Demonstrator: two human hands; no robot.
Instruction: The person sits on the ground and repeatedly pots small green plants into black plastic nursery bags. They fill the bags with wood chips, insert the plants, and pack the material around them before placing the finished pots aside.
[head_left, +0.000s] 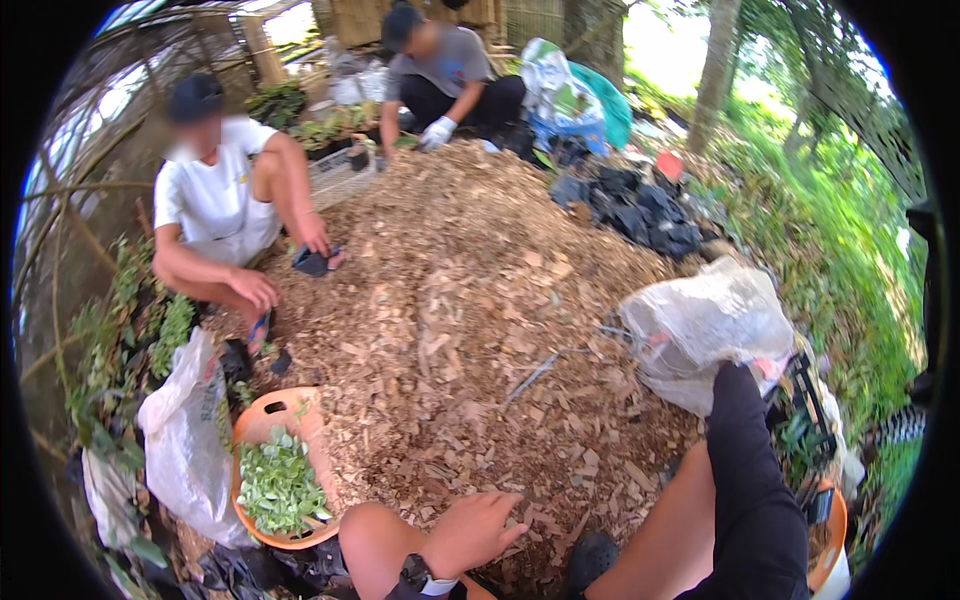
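My left hand (474, 528), with a watch at the wrist, hovers near my bent knee over the mound of wood chips (450, 322). Nothing shows in it; its thumb stands apart from the loosely bent fingers. My right arm (750, 465), in a black sleeve, stretches forward to a translucent white plastic sack (705, 330). Beyond the cuff my right hand is hidden at the sack, so its grip cannot be seen. To my left, an orange plastic basin (322, 442) holds small green leafy cuttings (279, 480).
A person in a white shirt (206, 195) squats at left, one hand on a black plant bag (311, 261). Another person (457, 67) with a white glove crouches behind the mound. Black plastic bags (645, 214) lie at right; a white sack (191, 442) stands beside the basin.
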